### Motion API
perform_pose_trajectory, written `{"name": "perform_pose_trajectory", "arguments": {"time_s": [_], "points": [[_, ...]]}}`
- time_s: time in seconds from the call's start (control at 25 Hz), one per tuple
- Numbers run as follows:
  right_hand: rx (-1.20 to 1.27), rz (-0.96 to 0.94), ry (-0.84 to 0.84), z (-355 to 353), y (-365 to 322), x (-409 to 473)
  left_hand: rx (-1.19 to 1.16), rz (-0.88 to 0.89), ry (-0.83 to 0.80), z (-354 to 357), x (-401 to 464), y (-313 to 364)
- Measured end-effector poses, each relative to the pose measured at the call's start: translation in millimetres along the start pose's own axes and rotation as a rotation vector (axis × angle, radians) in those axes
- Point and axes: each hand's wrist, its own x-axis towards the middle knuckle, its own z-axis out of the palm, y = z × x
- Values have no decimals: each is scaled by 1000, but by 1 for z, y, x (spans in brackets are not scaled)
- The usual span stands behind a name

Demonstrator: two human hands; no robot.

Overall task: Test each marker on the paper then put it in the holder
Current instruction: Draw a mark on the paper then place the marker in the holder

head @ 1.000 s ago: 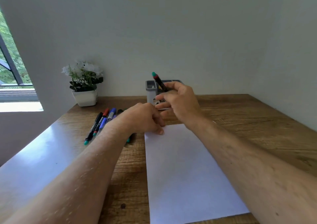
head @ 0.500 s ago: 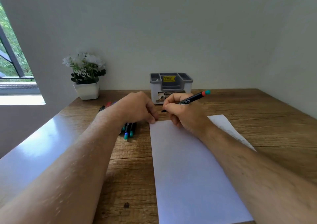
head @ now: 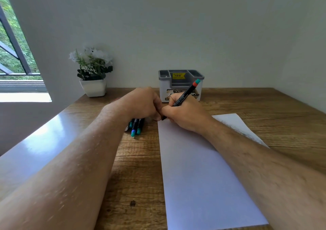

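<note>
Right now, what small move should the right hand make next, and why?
Probably draw a short stroke: the right hand grips the marker with its tip at the top left corner of the paper, which looks unmarked, and the holder appears empty.

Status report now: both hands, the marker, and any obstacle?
Right hand grips marker, tip at paper's top left corner. Left hand curled beside it, over spare markers; contents unseen. Holder behind, path clear.
</note>
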Motion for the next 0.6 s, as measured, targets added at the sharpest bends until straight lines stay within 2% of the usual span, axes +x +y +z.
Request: {"name": "perform_pose_trajectory", "arguments": {"time_s": [0.28,0.44,0.6], "points": [[-7,19,6,2,-1,2,67,10,7,-1,-1,1],[-33,23,-20,2,-3,2,179,13,28,-2,-3,6],[-39,29,-28,2,-7,2,180,22,21,-3,-3,7]]}}
